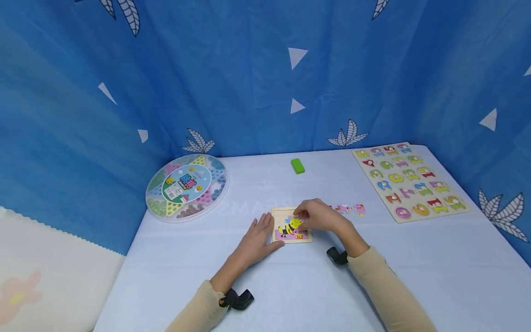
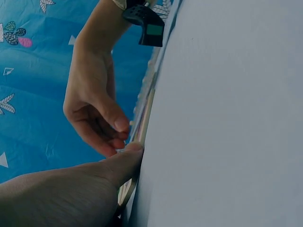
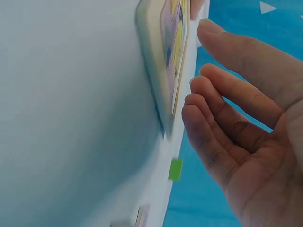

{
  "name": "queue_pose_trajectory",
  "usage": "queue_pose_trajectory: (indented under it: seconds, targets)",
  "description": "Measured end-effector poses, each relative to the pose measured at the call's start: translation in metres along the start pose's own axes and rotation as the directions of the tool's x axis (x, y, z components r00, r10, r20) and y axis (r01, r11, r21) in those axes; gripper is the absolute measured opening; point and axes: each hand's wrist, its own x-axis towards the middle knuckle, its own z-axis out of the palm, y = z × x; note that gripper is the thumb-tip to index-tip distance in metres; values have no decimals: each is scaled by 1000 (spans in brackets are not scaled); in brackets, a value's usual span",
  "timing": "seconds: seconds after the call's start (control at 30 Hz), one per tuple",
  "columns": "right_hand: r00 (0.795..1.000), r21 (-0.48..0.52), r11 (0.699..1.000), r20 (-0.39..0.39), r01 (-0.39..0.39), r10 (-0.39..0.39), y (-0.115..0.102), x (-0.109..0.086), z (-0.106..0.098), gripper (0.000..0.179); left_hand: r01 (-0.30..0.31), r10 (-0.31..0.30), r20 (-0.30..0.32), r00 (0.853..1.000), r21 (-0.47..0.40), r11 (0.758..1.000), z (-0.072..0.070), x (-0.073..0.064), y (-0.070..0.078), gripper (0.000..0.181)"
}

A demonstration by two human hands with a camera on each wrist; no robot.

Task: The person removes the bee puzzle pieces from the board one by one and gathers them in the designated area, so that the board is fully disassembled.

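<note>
A small wooden jigsaw tray (image 1: 274, 231) with a bee picture lies on the table. Yellow, black and pink pieces (image 1: 292, 226) fill its lower part, while bare wood shows near the top. My left hand (image 1: 258, 240) rests along the tray's left side, fingers stretched out and thumb at the lower left corner. Over the tray's right side is my right hand (image 1: 318, 216), its fingers bent down close to the picture. In the right wrist view a gap shows between that hand's thumb (image 3: 227, 42) and fingers, with no piece between them.
Loose pink jigsaw pieces (image 1: 350, 209) lie right of the tray, partly behind my right hand. A green block (image 1: 297, 166) sits farther back. At the left is a round marble board game (image 1: 162, 210); at the right, a wooden number board (image 1: 401, 186). Blue curtain (image 1: 249, 83) stands behind.
</note>
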Motion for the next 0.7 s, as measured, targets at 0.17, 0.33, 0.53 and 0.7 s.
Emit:
queue_pose_trajectory:
  seconds: [0.17, 0.33, 0.53, 0.7]
  targets:
    - [1000, -6, 1000, 14, 27, -27, -7, 8, 3, 39, -9, 9, 7, 1000, -5, 1000, -2, -1, 1, 87]
    - [998, -9, 999, 34, 50, -49, -9, 14, 7, 37, -17, 17, 17, 1000, -7, 1000, -3, -2, 1, 86]
    - [999, -35, 999, 53, 6, -4, -10, 18, 11, 38, -21, 21, 22, 1000, 5, 1000, -3, -2, 2, 86]
    - [999, -49, 999, 53, -8, 11, -11, 20, 10, 35, -14, 14, 13, 1000, 9, 1000, -3, -1, 2, 86]
